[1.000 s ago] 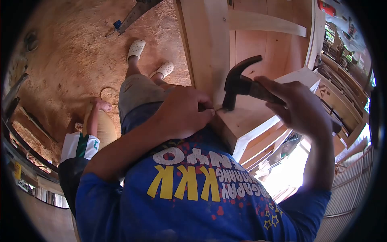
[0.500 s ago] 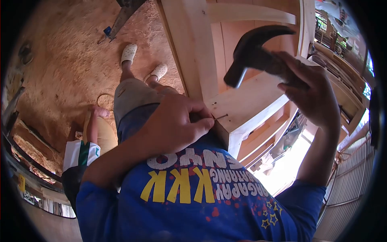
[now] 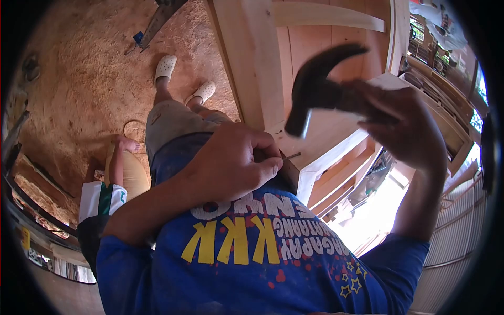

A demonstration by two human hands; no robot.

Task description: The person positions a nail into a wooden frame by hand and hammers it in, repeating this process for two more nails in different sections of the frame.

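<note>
Between the thumb and fingers of my left hand (image 3: 239, 160) is a thin nail (image 3: 293, 156), its head end sticking out over the corner of a pale wooden frame (image 3: 315, 149). My right hand (image 3: 401, 123) is wrapped round the handle of a claw hammer (image 3: 320, 92). The hammer is raised above the frame corner, its striking face down and a short distance from the nail. The nail's point is hidden by my left fingers.
Another person (image 3: 123, 173) sits at the left, a hand near the dirt floor (image 3: 105, 68). A saw blade (image 3: 157, 26) shows at the top. Stacked wooden pieces (image 3: 446, 110) and corrugated sheeting (image 3: 454, 236) are on the right.
The hammer has swung a little left and down, closer to the nail, with my right hand. My left hand has barely moved and still pinches the nail.
</note>
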